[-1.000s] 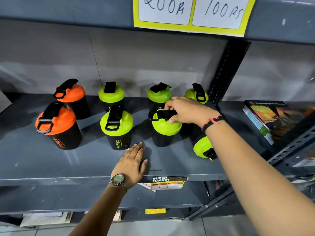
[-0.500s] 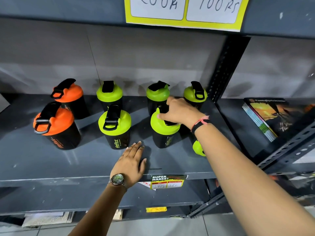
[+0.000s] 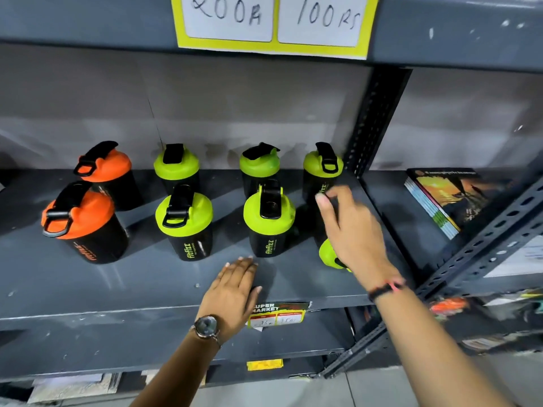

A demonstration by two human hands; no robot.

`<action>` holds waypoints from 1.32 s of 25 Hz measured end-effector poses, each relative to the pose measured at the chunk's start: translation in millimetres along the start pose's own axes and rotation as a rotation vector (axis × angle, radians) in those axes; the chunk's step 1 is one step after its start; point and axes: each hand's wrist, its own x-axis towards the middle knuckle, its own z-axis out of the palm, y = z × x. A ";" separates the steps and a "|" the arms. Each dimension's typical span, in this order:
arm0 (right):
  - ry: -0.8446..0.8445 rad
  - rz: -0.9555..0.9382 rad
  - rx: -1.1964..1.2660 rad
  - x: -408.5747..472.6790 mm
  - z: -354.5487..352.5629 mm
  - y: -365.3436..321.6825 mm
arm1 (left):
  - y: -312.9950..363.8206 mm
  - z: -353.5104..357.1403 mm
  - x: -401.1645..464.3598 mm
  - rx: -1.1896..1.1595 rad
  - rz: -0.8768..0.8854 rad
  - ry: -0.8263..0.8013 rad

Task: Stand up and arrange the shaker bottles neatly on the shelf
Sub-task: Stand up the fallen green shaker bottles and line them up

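On the left of the shelf (image 3: 88, 286) stand two orange-lidded bottles (image 3: 83, 223), one behind the other, then two rows of green-lidded bottles (image 3: 183, 223), all upright. The left hand (image 3: 233, 289) lies flat and open on the shelf's front edge, gripping nothing, just in front of the third front bottle (image 3: 269, 220). Further right, the last bottle (image 3: 332, 255) lies on its side, its green lid toward the shelf's front and its dark body running back toward the wall; most of it is hidden. The right hand (image 3: 349, 230) hovers directly above it, fingers spread and empty, blurred. This hand is clearly the nearer one. Judging by that, the next move is a downward reach, gripping the body and tipping the lid end up.
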 end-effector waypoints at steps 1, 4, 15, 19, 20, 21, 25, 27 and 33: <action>-0.011 -0.057 0.001 -19.2 -5.1 20.5 | 10.5 3.0 2.4 0.024 0.057 -0.008; -0.181 -0.184 -0.212 -60.1 5.2 78.4 | 36.6 18.0 22.0 -0.018 0.145 0.024; 0.003 -0.116 -0.137 -34.8 0.9 97.4 | 49.6 55.6 63.2 -0.165 0.111 -0.011; -0.248 -0.187 -0.156 30.6 -24.6 79.3 | 50.6 54.3 63.0 -0.169 0.114 0.009; -0.336 -0.191 -0.157 43.7 -24.6 73.9 | 50.3 53.9 63.1 -0.170 0.115 0.010; -0.428 -0.177 -0.157 54.0 -23.4 69.2 | 50.3 53.6 63.4 -0.170 0.115 0.008; -0.641 -0.114 -0.148 75.6 -24.8 59.9 | 49.6 55.4 63.4 -0.172 0.122 0.014; -0.649 -0.109 -0.155 78.9 -28.3 59.2 | 50.0 55.1 63.1 -0.174 0.124 0.017; -0.618 -0.019 -0.164 70.1 -19.3 51.4 | 50.1 55.2 63.0 -0.184 0.115 0.024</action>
